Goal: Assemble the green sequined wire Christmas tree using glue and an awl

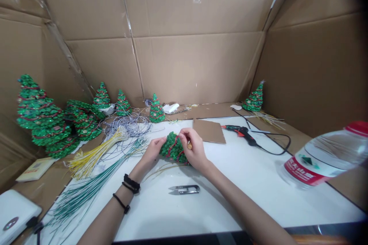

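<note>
A small green tinsel Christmas tree (173, 148) wound with red trim lies tilted between my hands, low over the white tabletop. My left hand (155, 148) is closed on its left side, thumb and fingers against the tinsel. From the other side my right hand (194, 146) is closed at the tree's upper right, fingertips pressed together. A rounded tan end, like a wooden handle, pokes out below its fingers; the rest is hidden in the hand. Thin tan strands (163, 168) stick out beneath the tree. Nearer to me lie metal thread snips (184, 190).
Finished-looking trees stand at left (43, 118) and back right (254, 98). Yellow wires (94, 157), green wires (94, 187) and tangled grey wire (128, 122) lie left. A cardboard piece (209, 131), hot glue gun (240, 133) and water bottle (319, 160) are right. Cardboard walls (195, 53) surround the table.
</note>
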`<state>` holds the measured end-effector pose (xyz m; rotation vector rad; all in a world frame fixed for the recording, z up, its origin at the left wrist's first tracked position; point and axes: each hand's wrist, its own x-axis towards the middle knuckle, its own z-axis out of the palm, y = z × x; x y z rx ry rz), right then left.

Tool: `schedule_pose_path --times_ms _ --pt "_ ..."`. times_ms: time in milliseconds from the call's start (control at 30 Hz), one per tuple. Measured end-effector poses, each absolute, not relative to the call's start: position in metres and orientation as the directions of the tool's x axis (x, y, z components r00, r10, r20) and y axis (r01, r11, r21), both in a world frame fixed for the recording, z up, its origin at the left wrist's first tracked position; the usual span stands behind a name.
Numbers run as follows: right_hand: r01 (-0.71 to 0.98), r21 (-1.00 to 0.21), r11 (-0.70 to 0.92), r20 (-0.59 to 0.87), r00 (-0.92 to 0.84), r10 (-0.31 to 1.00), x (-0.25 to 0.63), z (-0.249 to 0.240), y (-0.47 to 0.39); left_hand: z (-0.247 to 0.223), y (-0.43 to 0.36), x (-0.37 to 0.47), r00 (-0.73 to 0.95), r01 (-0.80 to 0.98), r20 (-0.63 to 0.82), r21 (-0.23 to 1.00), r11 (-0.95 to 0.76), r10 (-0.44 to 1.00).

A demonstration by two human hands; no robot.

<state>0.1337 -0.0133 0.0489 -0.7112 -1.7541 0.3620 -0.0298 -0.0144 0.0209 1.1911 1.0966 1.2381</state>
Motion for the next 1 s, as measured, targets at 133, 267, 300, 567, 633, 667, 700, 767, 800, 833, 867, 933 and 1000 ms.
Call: schedule_pose_path --times_ms 133,267,300,567,633,667,700,767,800,833,867,933,1000 --pt "0.318 -0.537 0.781 0.765 -0.206 0.61 0.132 0.047 -0.013 0.017 -0.012 -0.031 0.068 -0.055 0.044 0.998 -0.041 0.997" --pt "0.35 -0.513 0.784 0.762 -0.235 0.604 0.13 0.046 -0.014 0.014 -0.01 -0.031 0.06 -0.022 0.086 0.996 -0.085 0.995" --pt "0.362 -0.509 0.781 0.759 -0.241 0.606 0.13 0.046 -0.014 0.014 -0.009 -0.031 0.053 -0.014 0.099 0.995 -0.099 0.994" --pt "0.817 -0.316 0.482 0.598 -0.222 0.77 0.143 0.039 0.01 0.02 -0.012 -0.031 0.028 0.005 0.04 0.999 -0.04 0.999" --pt "0.863 -0.271 0.425 0.56 -0.218 0.8 0.147 0.035 0.017 0.02 -0.012 -0.032 0.039 0.018 0.037 0.999 -0.038 0.999" --pt "0.866 -0.269 0.421 0.55 -0.221 0.805 0.147 0.034 0.019 0.019 -0.012 -0.032 0.041 0.023 0.046 0.999 -0.047 0.998" --pt "0.858 -0.282 0.43 0.549 -0.224 0.805 0.147 0.033 0.019 0.019 -0.012 -0.033 0.044 0.031 0.061 0.998 -0.062 0.997" --pt "0.807 -0.34 0.483 0.569 -0.232 0.789 0.146 0.035 0.016 0.016 -0.011 -0.034 0.062 0.055 0.101 0.993 -0.104 0.993" --pt "0.766 -0.375 0.523 0.588 -0.24 0.773 0.144 0.038 0.013 0.015 -0.01 -0.035 0.075 0.069 0.12 0.99 -0.125 0.99" --pt "0.718 -0.402 0.568 0.61 -0.252 0.751 0.142 0.041 0.009 0.014 -0.009 -0.036 0.087 0.08 0.133 0.987 -0.14 0.987" --pt "0.669 -0.416 0.616 0.636 -0.27 0.723 0.14 0.045 0.004 0.012 -0.009 -0.037 0.096 0.087 0.142 0.985 -0.15 0.985" --pt "0.593 -0.393 0.703 0.684 -0.322 0.655 0.136 0.051 -0.004 0.011 -0.007 -0.038 0.095 0.098 0.162 0.98 -0.171 0.982" --pt "0.563 -0.34 0.754 0.704 -0.379 0.6 0.134 0.055 -0.01 0.011 -0.007 -0.038 0.075 0.126 0.201 0.97 -0.209 0.977"
